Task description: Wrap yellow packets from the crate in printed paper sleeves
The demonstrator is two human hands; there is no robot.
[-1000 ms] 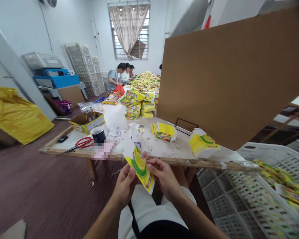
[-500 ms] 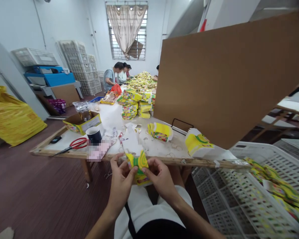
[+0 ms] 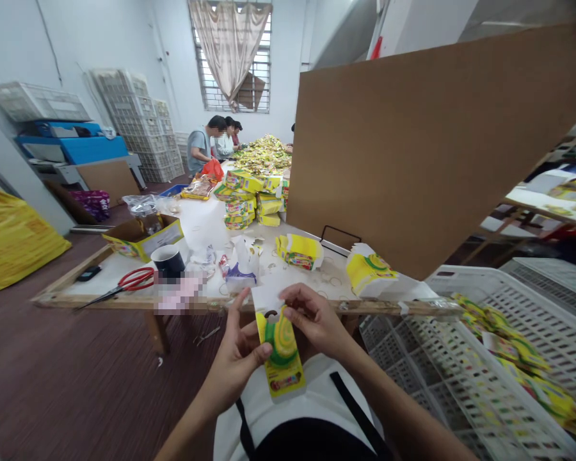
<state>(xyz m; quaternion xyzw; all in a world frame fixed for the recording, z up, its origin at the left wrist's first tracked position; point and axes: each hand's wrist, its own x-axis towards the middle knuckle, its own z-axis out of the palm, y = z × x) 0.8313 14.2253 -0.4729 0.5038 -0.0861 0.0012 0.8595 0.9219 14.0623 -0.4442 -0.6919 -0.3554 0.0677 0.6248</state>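
**Both hands hold a yellow-green packet just before the table's near edge**

The yellow-green packet (image 3: 281, 349) stands upright in the air, just in front of the near edge of the wooden table (image 3: 100, 296) and above the person's lap. Its white header, with a hanging hole, points up toward the table edge, and a green spiral print faces the camera.

The left hand (image 3: 235, 362) grips the packet from its left side. The thumb presses flat on the printed front and the forefinger sticks up loosely beside the header. The other fingers are behind the packet and hidden. The right hand (image 3: 317, 323) pinches the top of the white header between thumb and forefinger, with its remaining fingers curled in toward the palm.

On the table, near its near edge, lie red-handled scissors (image 3: 132, 280) at the left, with a black mug (image 3: 168, 261) just beside them. An open carton (image 3: 141, 235) sits further back on the left side. Toward the middle are folded yellow cards (image 3: 300, 251), and at the right end a stack of packets (image 3: 367, 272). A large cardboard sheet (image 3: 413, 147) rises tilted over the right side of the table.

A white plastic crate (image 3: 441, 358) stands just right of the table, below its edge, with more yellow packets in it. At the table's far end, co-workers (image 3: 201, 144) sit beside heaps of yellow packs (image 3: 264, 150).
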